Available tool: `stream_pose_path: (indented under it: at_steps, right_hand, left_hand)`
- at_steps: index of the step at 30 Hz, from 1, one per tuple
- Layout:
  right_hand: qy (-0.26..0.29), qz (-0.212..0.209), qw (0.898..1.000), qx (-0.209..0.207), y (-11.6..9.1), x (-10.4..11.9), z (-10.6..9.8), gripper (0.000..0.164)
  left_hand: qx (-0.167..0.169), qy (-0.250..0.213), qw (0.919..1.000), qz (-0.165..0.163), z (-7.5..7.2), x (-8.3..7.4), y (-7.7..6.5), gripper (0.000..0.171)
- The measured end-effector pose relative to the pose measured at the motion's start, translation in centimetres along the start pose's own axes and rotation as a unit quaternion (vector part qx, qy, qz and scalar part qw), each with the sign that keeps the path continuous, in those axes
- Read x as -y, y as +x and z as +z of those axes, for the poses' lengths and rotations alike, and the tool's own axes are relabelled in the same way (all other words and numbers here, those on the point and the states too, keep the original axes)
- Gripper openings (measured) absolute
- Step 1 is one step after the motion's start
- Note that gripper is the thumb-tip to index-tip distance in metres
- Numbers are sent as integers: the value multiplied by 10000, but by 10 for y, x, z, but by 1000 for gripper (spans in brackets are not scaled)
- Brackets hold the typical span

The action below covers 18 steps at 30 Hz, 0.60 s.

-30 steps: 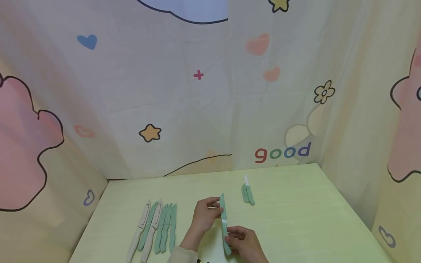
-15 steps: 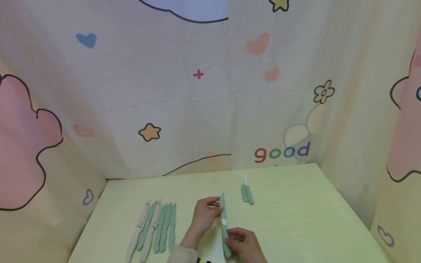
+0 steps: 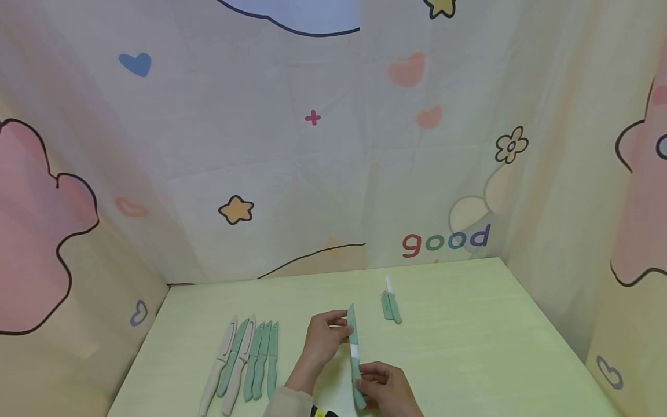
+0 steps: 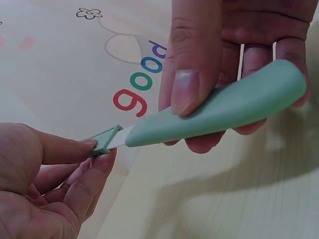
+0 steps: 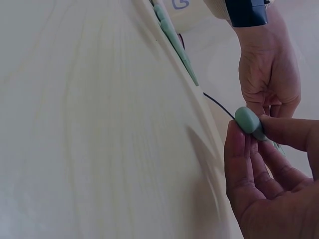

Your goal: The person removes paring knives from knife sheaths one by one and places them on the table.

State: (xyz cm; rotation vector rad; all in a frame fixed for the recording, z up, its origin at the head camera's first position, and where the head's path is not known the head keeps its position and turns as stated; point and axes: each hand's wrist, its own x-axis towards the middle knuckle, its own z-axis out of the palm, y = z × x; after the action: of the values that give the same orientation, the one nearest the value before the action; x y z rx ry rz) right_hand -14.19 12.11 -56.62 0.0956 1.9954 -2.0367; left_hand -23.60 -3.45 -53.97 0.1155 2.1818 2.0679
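Between my hands is a knife with a green handle and a green sheath over its blade. My left hand pinches the sheath with thumb and fingers. My right hand grips the handle, the thumb lying on top in the left wrist view. A short length of white blade shows between sheath and handle; the rest of it is hidden in the sheath. The knife is held above the table, tip pointing away from me. In the right wrist view only the handle's butt end shows well.
Several sheathed knives, green and off-white, lie side by side at the left, among them a green knife. Farther back to the right lies a small knife with its white blade bare, its green sheath alongside. A printed curtain stands behind the table.
Slightly more white blade shows between the sheath and handle than a second ago. Both hands keep their holds and have hardly moved.
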Motion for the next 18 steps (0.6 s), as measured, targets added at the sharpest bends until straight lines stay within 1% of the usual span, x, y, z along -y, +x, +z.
stream_pose_path:
  at_steps: [6,9,11,16,18]
  right_hand:
    - [43,49,10000,16,-2,-2,1,34]
    - [-18,68,10000,0,-3,-3,1,35]
    - [-79,78,9999,-5,-3,-3,0,34]
    - [-69,158,9998,27,-4,-5,0,35]
    - [-35,216,9998,39,-4,-5,0,35]
  left_hand:
    - [-31,-75,10000,-12,-1,0,0,36]
    - [-26,-114,9999,11,0,-3,-2,36]
    - [-21,-109,9999,29,0,-9,-5,36]
    - [7,-57,10000,77,1,-30,-17,36]
    - [4,-56,10000,72,1,-35,-19,36]
